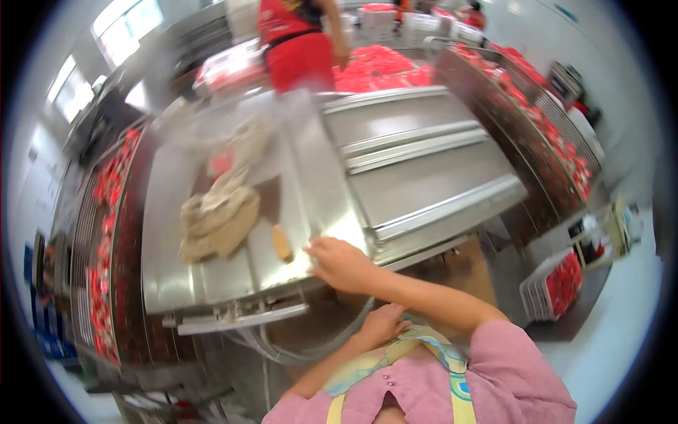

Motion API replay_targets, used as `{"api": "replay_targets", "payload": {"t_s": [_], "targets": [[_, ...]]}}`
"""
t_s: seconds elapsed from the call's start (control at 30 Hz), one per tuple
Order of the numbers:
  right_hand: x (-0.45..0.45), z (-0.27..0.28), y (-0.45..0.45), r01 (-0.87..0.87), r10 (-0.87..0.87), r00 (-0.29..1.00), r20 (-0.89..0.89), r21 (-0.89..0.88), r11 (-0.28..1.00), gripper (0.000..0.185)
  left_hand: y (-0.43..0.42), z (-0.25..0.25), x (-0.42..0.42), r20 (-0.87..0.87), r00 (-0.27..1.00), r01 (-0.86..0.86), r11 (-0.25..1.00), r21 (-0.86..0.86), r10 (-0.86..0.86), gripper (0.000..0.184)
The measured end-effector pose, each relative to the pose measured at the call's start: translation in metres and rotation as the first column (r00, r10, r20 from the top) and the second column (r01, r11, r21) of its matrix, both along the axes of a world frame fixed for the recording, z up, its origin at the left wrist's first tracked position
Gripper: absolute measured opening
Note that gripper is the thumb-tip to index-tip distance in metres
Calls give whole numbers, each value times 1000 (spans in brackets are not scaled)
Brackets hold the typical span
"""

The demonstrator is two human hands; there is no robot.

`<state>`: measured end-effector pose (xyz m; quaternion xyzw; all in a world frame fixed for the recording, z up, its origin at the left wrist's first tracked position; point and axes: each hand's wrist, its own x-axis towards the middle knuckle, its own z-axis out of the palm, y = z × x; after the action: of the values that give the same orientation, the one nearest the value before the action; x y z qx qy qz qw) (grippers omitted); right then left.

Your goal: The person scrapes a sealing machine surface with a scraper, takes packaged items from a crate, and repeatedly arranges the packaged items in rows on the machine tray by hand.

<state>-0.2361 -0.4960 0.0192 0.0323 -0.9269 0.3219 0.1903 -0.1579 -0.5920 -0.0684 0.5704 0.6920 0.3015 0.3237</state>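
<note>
My right hand (342,265) reaches over the front edge of a steel worktable (321,212). Its fingers are loosely bent and apart, and I see nothing in them. Just left of its fingertips, without contact that I can see, lies a tool with a pale wooden handle (282,244) and a dark, broad blade (269,201). Farther left, a crumpled beige cloth (222,219) stretches toward the back, with a small red patch beside it. My left hand (383,323) is held low against my patterned apron (364,369), fingers curled; whatever they may hold is hidden.
Framed steel panels (424,152) adjoin the table on the right. Long bins of red-and-white pieces flank both sides, one bin (526,106) at right. A person in red (300,53) stands behind the table. Stacked white trays (547,290) sit on the floor at right.
</note>
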Motion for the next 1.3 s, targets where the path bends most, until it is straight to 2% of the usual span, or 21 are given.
{"api": "replay_targets", "payload": {"t_s": [0.03,0.13,0.17,0.2,0.27,0.3,0.33,0.37,0.43,0.57,0.63,0.7,0.73,0.77,0.8,0.83,0.9,1.0,1.1,1.17,1.3], "targets": [[36,-7,16,-17,17,1000,20,-13,1000,33,7,5,4,-21,998,54,999,-8,-54,44],[167,-35,56,315,-314,949,28,-22,949,24,40,26,26,-100,933,296,897,-328,-345,43],[217,-45,62,467,-465,884,49,-39,884,21,44,8,38,-110,929,335,930,-148,-352,37],[269,-50,62,643,-635,765,105,-105,758,20,52,5,50,-105,902,414,908,-72,-419,35],[361,-51,49,908,-888,415,199,-155,390,18,74,8,79,-99,836,545,838,35,-539,28],[403,-52,31,974,-950,207,233,-144,177,17,82,10,97,-100,807,589,806,61,-582,23],[437,-55,12,975,-960,42,276,-219,-20,16,88,10,112,-116,745,665,746,39,-657,18],[465,-52,-12,956,-953,-86,291,-245,-161,16,95,9,132,-134,684,725,688,20,-717,13],[499,-54,-61,890,-916,-254,309,-295,-346,16,100,24,173,-96,633,773,634,28,-768,11],[506,-62,-143,810,-867,-340,365,-355,-467,16,98,40,236,-93,474,876,480,-51,-875,19],[498,-60,-167,756,-853,-375,363,-413,-508,15,101,30,252,-121,368,930,368,25,-922,26],[490,-60,-185,722,-823,-475,310,-397,-566,15,106,26,266,-123,270,962,263,74,-955,28],[488,-53,-193,683,-789,-535,301,-396,-614,14,112,24,272,-123,182,983,179,40,-975,19],[484,-49,-201,638,-748,-595,293,-394,-662,14,114,24,279,-56,147,988,145,49,-987,16],[482,-53,-212,597,-659,-714,236,-286,-750,15,116,26,288,18,115,991,116,59,-993,13],[482,-58,-225,479,-559,-787,261,-313,-820,15,115,26,298,94,91,993,98,67,-991,12],[484,-70,-255,242,-359,-877,319,-353,-904,16,117,30,323,67,-74,993,-68,92,-995,20],[488,-91,-303,1,-132,-850,510,-250,-968,20,106,43,378,11,-299,945,-294,140,-954,26],[493,-99,-326,-5,-131,-877,461,-282,-959,23,77,45,445,-167,-554,818,-571,74,-816,36],[496,-92,-330,7,-143,-870,473,-278,-960,23,46,26,488,-274,-693,700,-713,-37,-667,53],[503,-77,-332,25,-157,-830,536,-245,-969,22,-8,-51,550,-357,-867,450,-853,-264,-347,75]]}}
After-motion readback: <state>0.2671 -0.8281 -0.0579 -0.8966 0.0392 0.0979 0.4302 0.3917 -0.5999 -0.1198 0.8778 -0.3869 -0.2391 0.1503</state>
